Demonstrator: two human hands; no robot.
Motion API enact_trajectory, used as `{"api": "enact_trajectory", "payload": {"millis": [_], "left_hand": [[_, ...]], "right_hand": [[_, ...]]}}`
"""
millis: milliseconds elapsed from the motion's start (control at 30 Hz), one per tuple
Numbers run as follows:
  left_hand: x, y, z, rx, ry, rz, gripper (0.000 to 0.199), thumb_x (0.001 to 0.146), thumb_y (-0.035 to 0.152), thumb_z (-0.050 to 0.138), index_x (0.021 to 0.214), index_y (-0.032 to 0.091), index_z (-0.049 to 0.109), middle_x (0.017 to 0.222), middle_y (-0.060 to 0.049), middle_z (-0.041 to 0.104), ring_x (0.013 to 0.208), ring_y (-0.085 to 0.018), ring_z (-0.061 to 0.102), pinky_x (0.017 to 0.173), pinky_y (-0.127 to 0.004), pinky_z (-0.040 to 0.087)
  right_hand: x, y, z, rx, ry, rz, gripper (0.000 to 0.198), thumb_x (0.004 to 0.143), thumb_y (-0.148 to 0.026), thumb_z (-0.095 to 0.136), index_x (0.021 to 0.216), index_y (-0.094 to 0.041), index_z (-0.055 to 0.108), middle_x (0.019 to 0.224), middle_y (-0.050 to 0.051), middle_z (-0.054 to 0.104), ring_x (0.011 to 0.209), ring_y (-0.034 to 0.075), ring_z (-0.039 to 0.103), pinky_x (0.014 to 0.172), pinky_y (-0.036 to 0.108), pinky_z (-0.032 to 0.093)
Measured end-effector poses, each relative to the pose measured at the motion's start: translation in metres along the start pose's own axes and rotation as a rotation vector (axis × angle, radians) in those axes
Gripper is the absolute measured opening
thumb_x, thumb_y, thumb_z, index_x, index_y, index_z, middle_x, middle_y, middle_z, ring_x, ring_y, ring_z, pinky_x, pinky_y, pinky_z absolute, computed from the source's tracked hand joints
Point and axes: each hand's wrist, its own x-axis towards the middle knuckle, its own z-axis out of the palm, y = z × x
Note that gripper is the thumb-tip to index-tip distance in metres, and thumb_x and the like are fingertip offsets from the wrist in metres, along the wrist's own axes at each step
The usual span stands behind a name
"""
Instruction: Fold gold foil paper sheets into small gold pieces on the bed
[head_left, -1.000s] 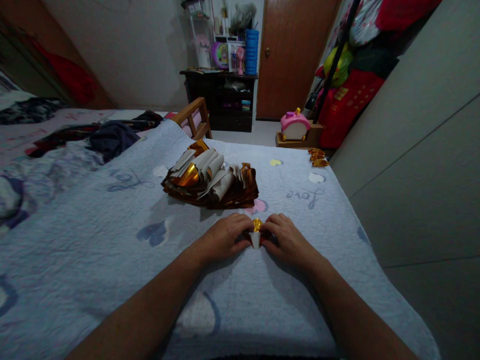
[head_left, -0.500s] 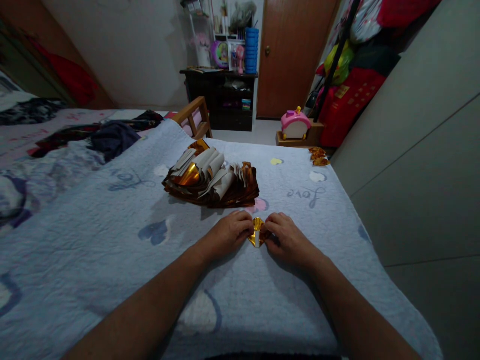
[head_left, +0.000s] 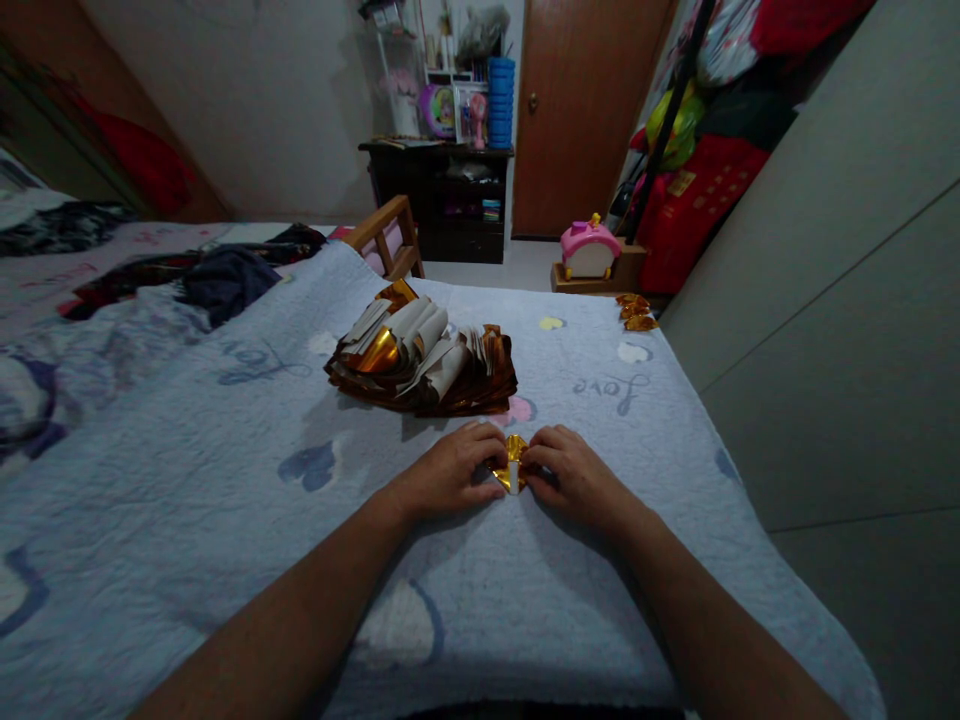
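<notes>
Holds a small folded gold paper [head_left: 513,464], with a white strip down its middle, on or just above the pale blue quilt [head_left: 300,560], well in from the near edge. Cannot tell whether it touches the cloth. Grips its left side with the left hand [head_left: 454,470], thumb to the near side and fingers to the far side, with only a narrow space between them. Pinches its right side with the right hand [head_left: 577,475], thumb and fingers close together. Cannot make out the fingertips hidden at the paper.

Has just beyond the left hand a thick, uneven stack of gold and white sheets [head_left: 420,355], with several curled up on top. Has near the far right corner of the quilt a few gold folded pieces [head_left: 636,313], side by side, well apart from the hands. Has rumpled dark clothes [head_left: 229,282] to the far left, beyond the quilt's left part.

Faces, past the far edge, a wooden frame [head_left: 390,235], a dark cabinet [head_left: 439,205] with a blue cylinder [head_left: 501,103] on top, a brown door [head_left: 592,120], and a pink and white toy [head_left: 590,250].
</notes>
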Motion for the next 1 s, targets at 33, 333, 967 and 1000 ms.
{"api": "enact_trajectory", "payload": {"millis": [33, 333, 967, 1000], "left_hand": [[0.000, -0.001, 0.000, -0.001, 0.003, 0.001, 0.019, 0.082, 0.021, 0.074, 0.100, 0.019, 0.069, 0.108, -0.007, 0.066, 0.105, -0.023, 0.059, 0.095, -0.038, 0.049], [0.000, -0.002, 0.000, 0.017, 0.017, 0.038, 0.017, 0.085, 0.022, 0.073, 0.102, 0.018, 0.073, 0.109, -0.009, 0.070, 0.104, -0.023, 0.063, 0.094, -0.038, 0.050], [0.001, -0.003, 0.000, -0.029, 0.018, 0.023, 0.015, 0.084, 0.019, 0.071, 0.098, 0.017, 0.068, 0.100, -0.007, 0.070, 0.096, -0.021, 0.062, 0.088, -0.035, 0.048], [0.001, -0.003, 0.000, -0.027, 0.019, 0.018, 0.015, 0.084, 0.019, 0.071, 0.099, 0.017, 0.068, 0.099, -0.007, 0.070, 0.095, -0.021, 0.062, 0.088, -0.034, 0.048]], "right_hand": [[0.000, -0.001, -0.001, 0.004, -0.001, 0.004, 0.016, 0.086, -0.010, 0.061, 0.094, -0.022, 0.067, 0.098, 0.005, 0.064, 0.094, 0.021, 0.054, 0.086, 0.036, 0.044], [-0.001, -0.006, -0.005, -0.029, -0.067, 0.042, 0.023, 0.074, -0.017, 0.068, 0.096, -0.021, 0.062, 0.102, 0.007, 0.059, 0.098, 0.025, 0.050, 0.089, 0.041, 0.042], [0.001, 0.009, 0.008, 0.015, 0.096, -0.133, 0.014, 0.088, -0.014, 0.067, 0.099, -0.021, 0.072, 0.095, 0.006, 0.065, 0.089, 0.021, 0.057, 0.081, 0.036, 0.046], [0.001, 0.010, 0.009, 0.017, 0.095, -0.133, 0.014, 0.088, -0.014, 0.067, 0.099, -0.021, 0.072, 0.096, 0.006, 0.065, 0.090, 0.021, 0.057, 0.081, 0.036, 0.046]]}}
